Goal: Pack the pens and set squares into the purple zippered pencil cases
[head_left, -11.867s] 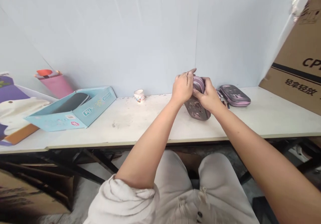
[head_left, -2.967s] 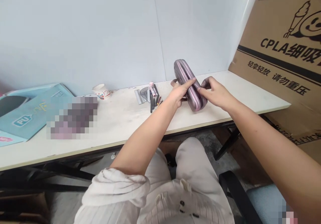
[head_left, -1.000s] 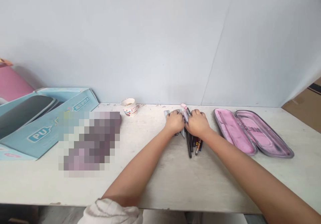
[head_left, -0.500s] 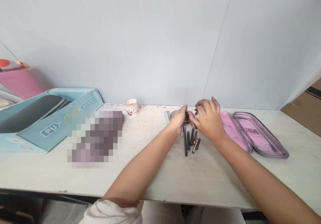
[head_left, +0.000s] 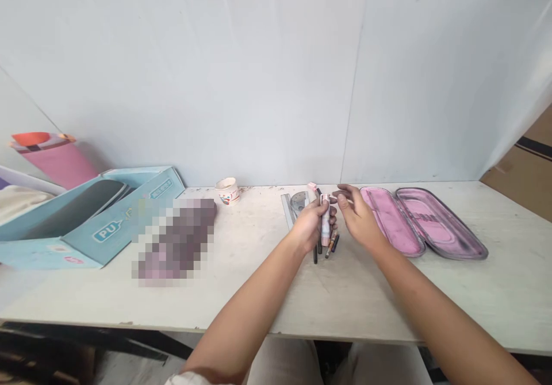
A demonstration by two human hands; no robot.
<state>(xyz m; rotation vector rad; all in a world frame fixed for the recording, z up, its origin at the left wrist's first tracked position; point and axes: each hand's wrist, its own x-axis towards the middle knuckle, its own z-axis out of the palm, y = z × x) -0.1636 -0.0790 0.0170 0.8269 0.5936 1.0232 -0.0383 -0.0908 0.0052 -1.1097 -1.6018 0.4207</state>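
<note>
Now we've turned the pink tube [head_left: 325, 230] toward the bench's [head_left: 254, 284] front edge, pinched in our left hand [head_left: 309, 224], with our right hand [head_left: 361, 218] spread just beside, so one hand does the holding.

The letters "PU" [head_left: 107, 231] are standing on the front wall of a light-blue box [head_left: 125, 227], near nine o'clock. Toward two o'clock from them, a pale oblong label [head_left: 160, 188] is showing print too small for reading.
</note>
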